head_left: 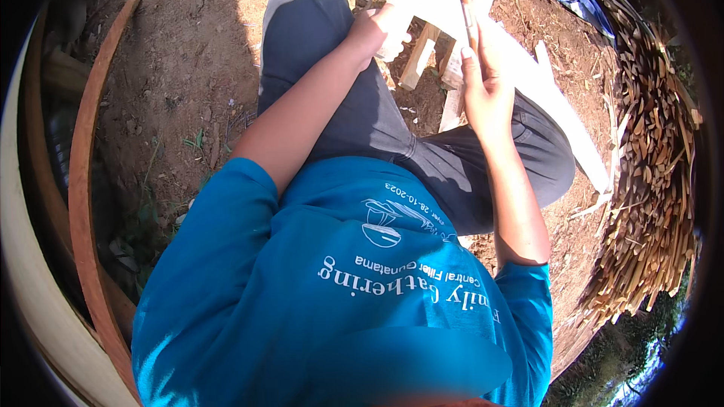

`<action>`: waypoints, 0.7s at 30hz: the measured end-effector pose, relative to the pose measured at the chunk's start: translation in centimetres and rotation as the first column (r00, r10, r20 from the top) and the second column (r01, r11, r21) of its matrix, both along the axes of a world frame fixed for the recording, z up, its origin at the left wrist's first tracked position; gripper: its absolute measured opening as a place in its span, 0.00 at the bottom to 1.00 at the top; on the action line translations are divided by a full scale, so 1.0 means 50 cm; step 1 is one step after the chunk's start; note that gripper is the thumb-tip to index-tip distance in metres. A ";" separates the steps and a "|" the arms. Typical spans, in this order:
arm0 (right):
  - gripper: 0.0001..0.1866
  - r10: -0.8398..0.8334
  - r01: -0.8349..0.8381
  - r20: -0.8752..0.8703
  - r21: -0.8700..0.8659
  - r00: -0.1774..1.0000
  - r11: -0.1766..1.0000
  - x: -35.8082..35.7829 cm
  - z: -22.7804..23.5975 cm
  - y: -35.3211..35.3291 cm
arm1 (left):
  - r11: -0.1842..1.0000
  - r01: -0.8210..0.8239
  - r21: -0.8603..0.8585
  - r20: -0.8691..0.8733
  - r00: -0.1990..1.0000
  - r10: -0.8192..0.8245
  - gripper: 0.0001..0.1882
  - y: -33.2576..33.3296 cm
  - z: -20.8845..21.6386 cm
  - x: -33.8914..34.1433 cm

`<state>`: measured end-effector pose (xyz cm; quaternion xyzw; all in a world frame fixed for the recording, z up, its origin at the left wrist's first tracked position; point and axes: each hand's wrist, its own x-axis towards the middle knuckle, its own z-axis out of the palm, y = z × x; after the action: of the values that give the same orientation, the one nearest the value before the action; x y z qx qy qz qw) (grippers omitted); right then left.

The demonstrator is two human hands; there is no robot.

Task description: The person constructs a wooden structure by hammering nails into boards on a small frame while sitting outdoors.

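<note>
brown dirt bears stacked sticks right of the hammer.

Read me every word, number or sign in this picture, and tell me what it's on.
I won't copy wording out, but the print I see is all on the teal T-shirt, upside down:
Large white lettering: mostly readable, partly lost in a fold.
Smaller white line: readable.
Line with digits near the hem: partly readable.
Script beside the line-drawn emblem: too blurred.
Hammer: none visible.
</note>
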<state>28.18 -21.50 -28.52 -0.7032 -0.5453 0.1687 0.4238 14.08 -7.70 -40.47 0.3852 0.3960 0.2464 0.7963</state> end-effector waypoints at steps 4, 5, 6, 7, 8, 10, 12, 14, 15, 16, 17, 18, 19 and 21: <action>0.27 0.065 -0.044 0.138 -0.154 0.988 0.987 0.021 -0.039 -0.022 | 1.000 0.017 0.017 0.038 0.999 -0.018 0.20 -0.012 0.014 0.006; 0.27 0.138 -0.055 0.144 -0.470 0.980 0.881 0.019 -0.017 -0.018 | 1.000 0.012 0.011 0.040 0.999 -0.012 0.20 -0.008 0.021 0.007; 0.24 0.123 -0.076 0.126 -0.329 0.984 0.941 0.001 -0.006 -0.028 | 1.000 0.003 0.007 0.037 0.999 -0.003 0.20 -0.001 0.025 0.007; 0.23 0.079 -0.058 0.147 -0.143 0.986 0.988 -0.012 0.012 -0.018 | 1.000 -0.005 0.004 0.034 0.999 0.005 0.20 0.006 0.030 0.008; 0.22 0.034 -0.038 0.148 0.020 0.988 0.999 -0.030 0.035 -0.014 | 0.999 -0.012 -0.029 0.022 1.000 0.013 0.20 -0.010 0.020 0.000; 0.24 0.000 0.019 -0.177 0.105 0.984 0.994 -0.050 0.073 0.004 | 1.000 0.012 0.009 0.045 0.999 -0.012 0.22 -0.004 -0.016 -0.009; 0.25 -0.037 0.056 -0.174 0.106 0.984 0.993 -0.039 0.070 -0.001 | 0.999 0.033 -0.037 -0.007 0.999 -0.033 0.23 -0.008 0.003 -0.005; 0.23 0.003 0.000 -0.028 0.100 1.000 0.995 -0.014 0.038 -0.016 | 0.999 0.034 -0.016 -0.028 0.999 -0.034 0.23 -0.003 0.018 0.001; 0.23 -0.106 0.105 -0.106 -0.016 0.989 0.994 -0.017 0.019 -0.030 | 0.999 0.039 -0.015 -0.037 0.999 -0.040 0.23 -0.010 0.023 0.006; 0.23 -0.069 0.068 -0.076 -0.014 0.995 0.998 -0.001 -0.020 -0.036 | 0.999 0.013 -0.049 0.003 1.000 -0.013 0.24 -0.017 0.028 0.012; 0.23 -0.029 0.025 -0.028 -0.139 0.999 0.990 0.012 -0.027 -0.031 | 0.997 -0.025 -0.079 0.037 0.999 0.028 0.25 -0.014 0.034 0.014; 0.24 0.015 -0.010 0.017 -0.264 1.000 0.964 0.025 -0.029 -0.031 | 0.992 -0.061 -0.109 0.071 0.995 0.069 0.26 -0.013 0.038 0.015; 0.24 0.036 -0.023 0.072 -0.185 0.997 0.982 0.043 -0.019 -0.036 | 0.992 -0.056 -0.110 0.068 0.996 0.063 0.26 -0.012 0.038 0.016; 0.25 0.052 -0.052 -0.005 -0.032 0.999 0.998 0.007 0.079 -0.001 | 0.989 -0.085 -0.125 0.039 0.995 0.091 0.28 -0.014 0.020 -0.001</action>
<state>28.54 -21.55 -24.58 -0.6952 -0.5598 0.1901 0.4090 14.04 -8.39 -39.48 0.3120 0.4092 0.2649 0.8155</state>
